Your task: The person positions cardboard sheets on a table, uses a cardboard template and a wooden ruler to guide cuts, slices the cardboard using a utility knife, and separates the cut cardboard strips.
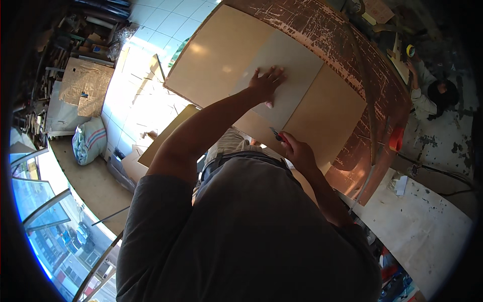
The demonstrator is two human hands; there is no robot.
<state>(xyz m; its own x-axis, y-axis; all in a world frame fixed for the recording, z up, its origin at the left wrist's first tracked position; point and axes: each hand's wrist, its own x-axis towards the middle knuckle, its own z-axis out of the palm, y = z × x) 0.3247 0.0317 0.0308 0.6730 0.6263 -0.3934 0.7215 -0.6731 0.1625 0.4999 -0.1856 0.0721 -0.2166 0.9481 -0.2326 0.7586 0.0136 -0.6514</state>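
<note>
Two grips divide the work. Nearest the body, the right grip [299,152] is clamped on a red-handled cutting knife with a short, dark metal blade [279,135]; the blade points to the left, ahead of the knuckles. Whether its tip touches anything, I cannot tell. Just left of this grip, by the near edge of the work, are pale striped cloth trousers [232,143]; a stroke pulled bodyward that overruns that edge could nick cloth or leg.

Farther out, the left grip [265,86] is open, palm down, its fingers spread on a smooth grey rectangular sheet [298,65]. That sheet reaches from under the palm to both sides of it, lying across flat tan board [216,45]. Only this palm seems to press it, so a sideways push of the knife could swivel the sheet and bend the cut. A blade wandering up and left from the right grip could also meet the left thumb.

Beyond both grips, the scuffed brown tabletop surface [322,25] carries a long, slightly curved brown rod [371,108], to the right of the board; if the board slid that way, it could knock against the rod.
</note>
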